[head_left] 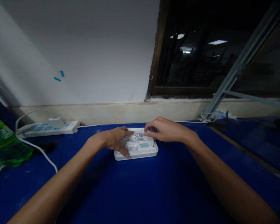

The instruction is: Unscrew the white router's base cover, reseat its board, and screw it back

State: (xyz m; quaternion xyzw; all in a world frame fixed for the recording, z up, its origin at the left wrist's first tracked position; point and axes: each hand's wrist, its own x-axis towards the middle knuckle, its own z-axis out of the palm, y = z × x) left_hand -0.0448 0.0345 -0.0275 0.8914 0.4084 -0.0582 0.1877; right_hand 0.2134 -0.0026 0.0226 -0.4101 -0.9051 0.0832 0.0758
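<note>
A flat white plastic device [135,151] with rounded corners lies on the blue tabletop. It looks like a router turned underside up, with rows of small vent holes, a printed label and a pale blue sticker. My left hand [115,140] grips its left end, thumb at the near edge and fingers over the far part. Over the far right part, my right hand [160,130] is bent into a pinch close to the surface. Whatever sits between those fingertips is too small to make out. A small red-tipped, thin tool [154,143] shows at the device's right end, below my right hand.
A white power strip [70,127] with a plugged-in adapter stands at the back left, its cable looping forward over the table. Left of it lies a green plastic package [7,143]. A metal frame post [224,88], with cables at its foot, rises at the right.
</note>
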